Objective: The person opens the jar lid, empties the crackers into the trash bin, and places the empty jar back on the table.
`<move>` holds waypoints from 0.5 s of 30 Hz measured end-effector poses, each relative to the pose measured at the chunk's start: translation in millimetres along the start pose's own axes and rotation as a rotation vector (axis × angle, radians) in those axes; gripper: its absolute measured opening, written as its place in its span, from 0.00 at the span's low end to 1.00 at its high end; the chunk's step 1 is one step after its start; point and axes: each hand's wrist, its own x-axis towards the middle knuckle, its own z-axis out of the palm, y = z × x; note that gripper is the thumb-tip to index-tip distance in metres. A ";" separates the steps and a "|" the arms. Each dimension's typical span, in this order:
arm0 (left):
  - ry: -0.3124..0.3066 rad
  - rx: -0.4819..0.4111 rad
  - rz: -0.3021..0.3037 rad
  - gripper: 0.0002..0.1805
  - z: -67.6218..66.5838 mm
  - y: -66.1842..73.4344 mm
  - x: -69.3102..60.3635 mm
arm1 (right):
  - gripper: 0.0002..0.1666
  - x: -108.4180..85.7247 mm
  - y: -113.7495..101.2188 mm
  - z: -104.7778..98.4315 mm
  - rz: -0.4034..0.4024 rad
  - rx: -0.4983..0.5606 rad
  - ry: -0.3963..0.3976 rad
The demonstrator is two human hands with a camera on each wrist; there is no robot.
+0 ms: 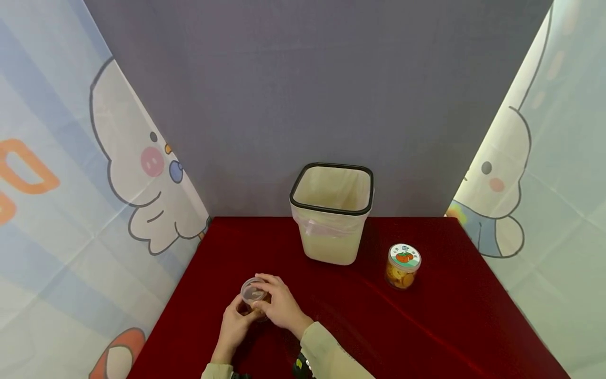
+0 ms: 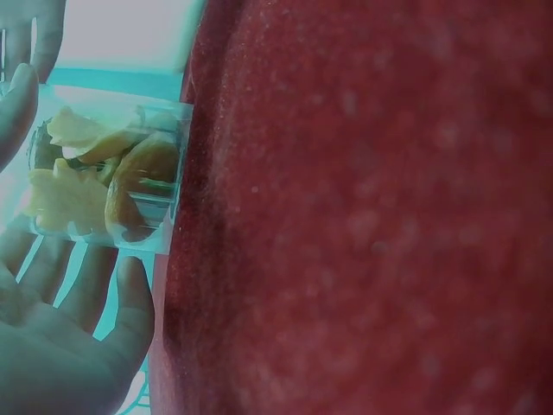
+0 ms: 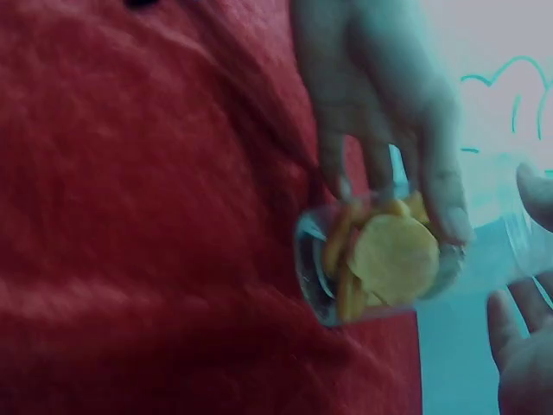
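A small clear jar (image 2: 112, 177) of yellow-brown pieces stands upright at the table's front left. My left hand (image 1: 233, 322) holds its side, thumb and fingers round the wall in the right wrist view. Over the jar's top is a round, see-through lid (image 1: 251, 290). My right hand (image 1: 281, 306) grips the lid's edge, fingers across the top and thumb lower on the near side. Whether the lid has come off the jar I cannot tell. Another clear jar (image 1: 401, 271), with yellow-orange pieces inside and a tomato-like picture on its lid, is farther right, apart from both hands.
Toward the back of the dark red table (image 1: 454, 310) stands a cream bin (image 1: 330, 247) with a black rim and a bag lining. A grey cloth wall (image 1: 255, 121) rises behind it. Printed curtains (image 1: 61, 252) hang at both sides.
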 end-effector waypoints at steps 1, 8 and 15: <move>0.005 0.006 0.002 0.34 0.3 -0.2 0.2 | 0.27 0.4 0.2 -1.6 0.001 0.002 -0.011; 0.030 0.046 0.037 0.32 3.1 -0.2 0.3 | 0.26 -0.5 4.8 -3.2 0.000 0.060 -0.020; 0.029 0.063 0.033 0.33 2.1 -0.9 1.4 | 0.27 -2.9 4.9 0.6 -0.003 0.039 0.033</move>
